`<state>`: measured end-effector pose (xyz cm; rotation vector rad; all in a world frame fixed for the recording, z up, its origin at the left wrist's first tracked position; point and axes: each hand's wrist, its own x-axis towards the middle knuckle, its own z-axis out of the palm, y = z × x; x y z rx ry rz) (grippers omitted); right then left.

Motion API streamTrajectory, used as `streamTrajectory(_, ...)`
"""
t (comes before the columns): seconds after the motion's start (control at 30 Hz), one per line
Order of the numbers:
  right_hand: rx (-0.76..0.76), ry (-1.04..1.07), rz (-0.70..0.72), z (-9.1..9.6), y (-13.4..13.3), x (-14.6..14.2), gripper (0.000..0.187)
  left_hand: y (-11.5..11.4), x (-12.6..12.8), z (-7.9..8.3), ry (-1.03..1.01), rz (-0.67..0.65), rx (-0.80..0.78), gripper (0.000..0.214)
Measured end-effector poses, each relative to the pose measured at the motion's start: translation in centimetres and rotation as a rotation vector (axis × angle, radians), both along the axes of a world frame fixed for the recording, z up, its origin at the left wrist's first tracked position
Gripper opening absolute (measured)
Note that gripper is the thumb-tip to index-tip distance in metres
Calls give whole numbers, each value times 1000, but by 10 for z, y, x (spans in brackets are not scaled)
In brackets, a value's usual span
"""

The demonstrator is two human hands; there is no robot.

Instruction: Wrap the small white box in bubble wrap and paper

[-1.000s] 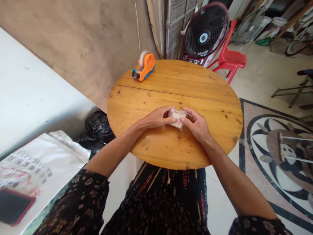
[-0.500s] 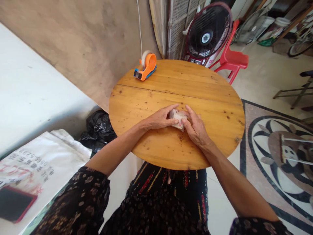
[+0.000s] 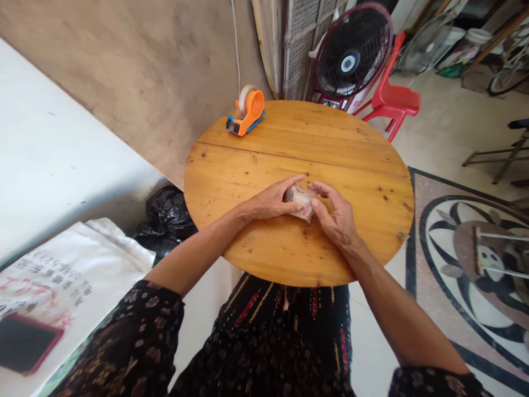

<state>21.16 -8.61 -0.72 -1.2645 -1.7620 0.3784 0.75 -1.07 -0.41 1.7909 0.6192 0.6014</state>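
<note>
A small pale wrapped packet (image 3: 304,208) with a red mark sits over the middle of the round wooden table (image 3: 256,242). My left hand (image 3: 275,199) grips it from the left, thumb along the near side and fingers around the far side. My right hand (image 3: 336,215) is at the packet's right end, with the thumb and a curled index finger on its edge. What the packet contains is hidden. An orange tape dispenser (image 3: 251,110) holding a roll of tape stands near the table's far left edge.
Behind the table are a dark red fan (image 3: 349,63) and a red plastic chair (image 3: 397,98). A black plastic bag (image 3: 167,212) lies left of the table. A phone with a red edge (image 3: 27,342) rests on a white printed sack (image 3: 95,259) at lower left.
The fingers of my right hand have curled and drawn back slightly toward the packet's right end, baring more of its red mark. My left hand stays in place.
</note>
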Motion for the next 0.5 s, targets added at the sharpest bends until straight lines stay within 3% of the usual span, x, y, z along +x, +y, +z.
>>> streamTrajectory(0.27,-42,108,26,6,8,3,32,2,2,-6,-63,-8,9,82)
streamTrajectory(0.5,-248,-39,236,43,21,13,38,2,3,-5,-118,-36,18,81)
